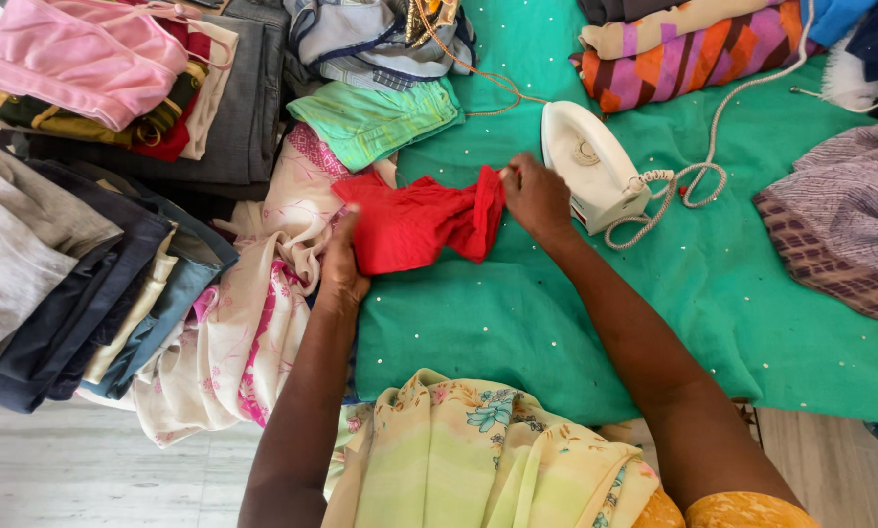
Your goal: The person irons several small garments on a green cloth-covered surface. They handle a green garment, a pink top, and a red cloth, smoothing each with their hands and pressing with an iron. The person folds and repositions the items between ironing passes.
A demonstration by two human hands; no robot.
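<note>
A small red garment [414, 221] lies bunched on the green cloth [654, 293] that covers the work surface. My left hand [342, 264] grips its left edge, thumb on top. My right hand [535, 196] pinches its right edge, where the fabric gathers in folds. Between both hands the garment is stretched. Just right of my right hand a white electric iron [591, 164] rests on the green cloth, its coiled cord [698, 181] trailing right and up.
Folded clothes are stacked at the left: pink [77, 59], grey and dark blue [57, 264]. A light green folded piece [375, 119] and a white floral cloth [253, 332] lie nearby. Striped fabric [693, 49] sits top right, checked cloth [840, 225] far right.
</note>
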